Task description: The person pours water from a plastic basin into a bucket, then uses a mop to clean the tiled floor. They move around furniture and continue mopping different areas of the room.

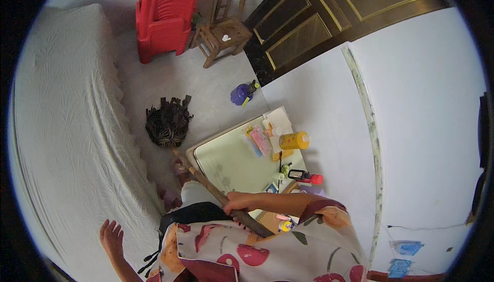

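A mop with a head of dark cloth strips (168,124) rests on the pale tiled floor (133,77) in front of my feet. Its wooden handle (210,187) slants back towards my body, and the top end lies close to my patterned shirt. My right hand (238,203) is wrapped around the upper part of that handle. Off to the left, my left hand (112,237) holds nothing, its fingers slightly spread beside the white quilted cover (96,135). Slippers (178,167) on my feet stand just behind the mop head.
Right of the handle stands a low cabinet (224,150) with bottles on top, including a yellow bottle (293,140). A purple spray bottle (242,94) sits on the floor. Farther off are stacked red plastic chairs (166,19), a wooden chair (222,31) and a dark door (301,27).
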### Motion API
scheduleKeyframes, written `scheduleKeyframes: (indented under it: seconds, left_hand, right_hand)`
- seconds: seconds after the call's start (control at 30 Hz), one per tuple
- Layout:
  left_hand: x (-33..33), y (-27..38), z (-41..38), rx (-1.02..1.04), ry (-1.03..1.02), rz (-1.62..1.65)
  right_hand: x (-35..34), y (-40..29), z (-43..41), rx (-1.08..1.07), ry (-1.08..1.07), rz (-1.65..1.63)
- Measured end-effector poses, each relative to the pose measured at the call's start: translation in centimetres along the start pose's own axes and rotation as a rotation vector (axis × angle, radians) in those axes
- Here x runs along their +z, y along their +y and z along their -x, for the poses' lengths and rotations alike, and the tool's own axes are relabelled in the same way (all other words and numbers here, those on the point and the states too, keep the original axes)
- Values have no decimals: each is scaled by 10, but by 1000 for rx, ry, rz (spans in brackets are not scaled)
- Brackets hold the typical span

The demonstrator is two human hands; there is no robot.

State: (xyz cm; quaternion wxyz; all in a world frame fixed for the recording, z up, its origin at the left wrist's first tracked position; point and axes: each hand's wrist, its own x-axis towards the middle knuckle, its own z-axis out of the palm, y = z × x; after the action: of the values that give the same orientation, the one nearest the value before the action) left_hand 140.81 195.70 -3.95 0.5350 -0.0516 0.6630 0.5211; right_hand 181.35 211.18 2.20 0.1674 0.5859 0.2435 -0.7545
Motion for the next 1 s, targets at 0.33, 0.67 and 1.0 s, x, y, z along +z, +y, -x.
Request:
scheduleKeyframes:
  seconds: [0.33,0.67,1.0]
  left_hand:
    - [121,86,-19,78,-24,-265]
    - [263,152,-60,153,-309,-417]
    - [319,216,-152,76,-444,-502]
  right_hand:
    - [-67,-26,-169,-111,36,-272]
    - [-93,-62,-36,-321,99,-707]
    - [-112,-161,-21,-536,394,-903]
